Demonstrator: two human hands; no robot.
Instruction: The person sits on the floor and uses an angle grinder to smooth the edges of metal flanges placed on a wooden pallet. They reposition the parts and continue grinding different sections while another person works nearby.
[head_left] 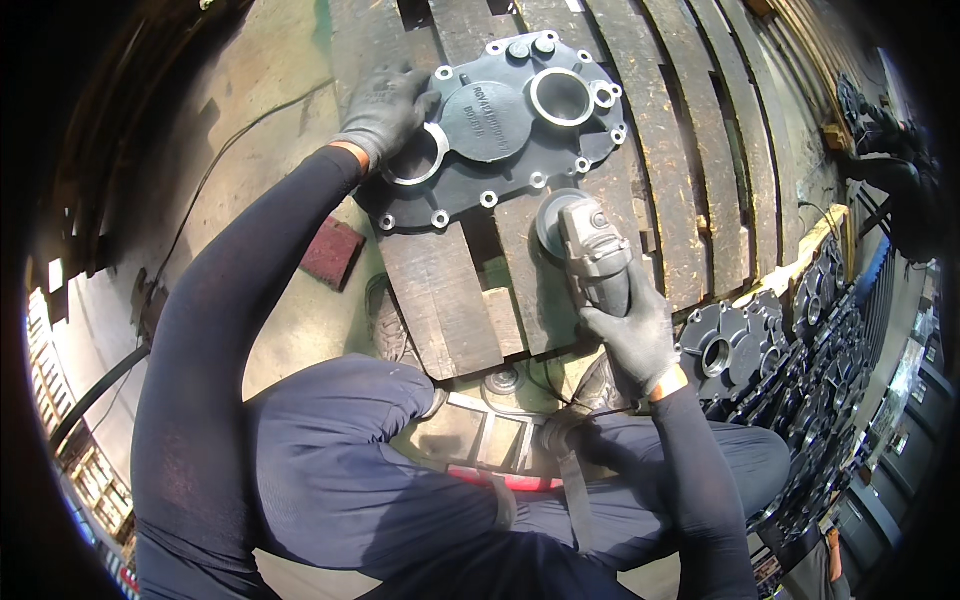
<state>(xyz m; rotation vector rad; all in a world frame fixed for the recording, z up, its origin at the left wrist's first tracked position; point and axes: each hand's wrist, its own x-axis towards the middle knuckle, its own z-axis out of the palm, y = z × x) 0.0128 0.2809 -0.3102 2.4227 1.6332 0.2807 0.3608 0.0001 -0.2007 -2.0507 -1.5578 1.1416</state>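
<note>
A dark cast metal cover [487, 122] with two large round bores and bolt holes along its rim lies flat on a wooden pallet [440, 310]. My left hand [385, 112], in a grey glove, grips the cover's left end beside the lower-left bore, fingers curled over it. In my gloved right hand [637, 338] is an angle grinder [597, 248], fingers wrapped around its body. The grinder's disc [551, 222] is just below the cover's lower edge; whether it touches the edge, I cannot tell.
A reddish block [331, 253] lies on the floor left of the pallet. A thin black cable [215, 158] runs across the floor there. Many similar dark covers [740, 350] are stacked at the right. Another person [895, 165] is at the far right.
</note>
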